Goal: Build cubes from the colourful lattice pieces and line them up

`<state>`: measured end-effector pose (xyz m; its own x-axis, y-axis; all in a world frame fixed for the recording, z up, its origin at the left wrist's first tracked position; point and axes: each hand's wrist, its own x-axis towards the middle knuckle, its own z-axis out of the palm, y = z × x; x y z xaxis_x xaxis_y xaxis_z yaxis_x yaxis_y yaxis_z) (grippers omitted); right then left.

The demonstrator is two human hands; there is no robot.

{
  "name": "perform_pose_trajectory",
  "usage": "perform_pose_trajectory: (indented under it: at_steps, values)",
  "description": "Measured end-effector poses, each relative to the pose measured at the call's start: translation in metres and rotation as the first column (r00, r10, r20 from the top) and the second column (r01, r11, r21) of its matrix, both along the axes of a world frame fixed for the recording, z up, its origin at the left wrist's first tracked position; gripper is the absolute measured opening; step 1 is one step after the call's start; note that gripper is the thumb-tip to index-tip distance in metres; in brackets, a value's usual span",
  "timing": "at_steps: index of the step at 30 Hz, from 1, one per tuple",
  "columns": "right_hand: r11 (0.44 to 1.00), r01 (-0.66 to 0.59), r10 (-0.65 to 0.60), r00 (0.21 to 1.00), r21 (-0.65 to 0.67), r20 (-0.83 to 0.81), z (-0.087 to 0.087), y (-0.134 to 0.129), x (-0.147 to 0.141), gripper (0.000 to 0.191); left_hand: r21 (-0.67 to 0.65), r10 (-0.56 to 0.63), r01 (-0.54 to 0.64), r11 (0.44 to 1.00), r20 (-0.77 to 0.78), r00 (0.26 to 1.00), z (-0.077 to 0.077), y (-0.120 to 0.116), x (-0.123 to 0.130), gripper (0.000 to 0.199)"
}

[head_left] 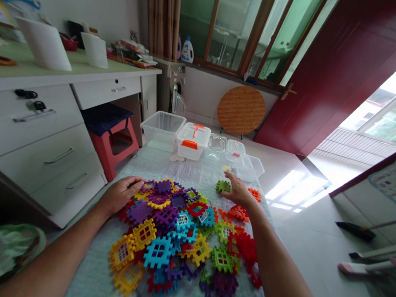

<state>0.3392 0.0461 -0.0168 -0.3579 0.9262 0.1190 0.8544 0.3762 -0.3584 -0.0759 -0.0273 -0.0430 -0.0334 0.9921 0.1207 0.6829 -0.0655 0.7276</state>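
Observation:
A heap of interlocking plastic building blocks point(159, 251), toothed squares in purple, yellow, blue, green, red and orange, covers the near part of the cloth-covered table point(97, 257). My left hand point(123, 194) rests at the heap's left edge, beside a purple block point(148, 186), fingers loosely stretched with nothing visibly gripped. Beyond the heap, my right hand point(238, 189) is at a green block point(223, 187). Its fingers are spread, with the thumb close to that block's right edge; whether they touch is hard to tell. An orange block point(255, 194) lies just right of this hand.
Along the table's far end stand a large open clear bin point(161, 131), a lidded clear box with orange latches point(193, 143) and several smaller clear containers point(235, 149). A drawer desk point(54, 148) and a red stool point(112, 141) are at left; a red door point(328, 63) is at right.

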Motion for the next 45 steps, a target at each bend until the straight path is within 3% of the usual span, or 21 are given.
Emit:
perform_pose_trajectory:
  at_steps: [4, 8, 12, 19, 23, 30, 35, 45]
  values:
    - [0.986, 0.110, -0.081, 0.972, 0.122, -0.219, 0.015, -0.028, 0.019, 0.068, -0.005, -0.007, 0.007, 1.000, 0.008, 1.000, 0.000, 0.000, -0.001, 0.051]
    - [0.970, 0.225, -0.202, 0.956, 0.089, -0.215, 0.022, -0.053, 0.029, 0.050, 0.000, -0.008, 0.008, 1.000, 0.000, 1.000, -0.002, 0.001, -0.002, 0.050]
    - [0.985, 0.170, -0.173, 0.973, -0.031, -0.154, 0.024, -0.064, 0.017, 0.033, 0.012, -0.001, 0.001, 1.000, -0.014, 1.000, -0.003, 0.002, -0.002, 0.050]
    - [0.997, -0.012, -0.002, 0.984, -0.074, -0.181, 0.038, -0.093, -0.026, 0.031, 0.000, -0.039, 0.039, 0.999, 0.020, 0.999, 0.000, -0.002, 0.000, 0.051]
    - [0.995, -0.099, 0.092, 0.979, -0.026, -0.180, 0.026, -0.103, -0.046, 0.029, 0.007, -0.050, 0.049, 0.999, 0.087, 0.995, 0.003, -0.004, 0.000, 0.050]
    - [0.994, 0.063, -0.041, 0.973, 0.092, -0.229, -0.005, -0.096, -0.045, 0.031, 0.026, -0.005, 0.000, 1.000, 0.166, 0.986, 0.004, -0.005, 0.001, 0.050]
    - [0.994, 0.098, -0.087, 0.975, 0.045, -0.206, -0.003, -0.099, -0.039, 0.031, 0.030, 0.009, -0.014, 0.999, 0.156, 0.988, -0.001, -0.003, -0.001, 0.049]
    - [1.000, -0.004, 0.005, 0.996, 0.017, -0.087, -0.001, -0.102, -0.040, 0.026, 0.040, 0.027, -0.030, 0.999, 0.074, 0.997, -0.003, -0.002, -0.002, 0.046]
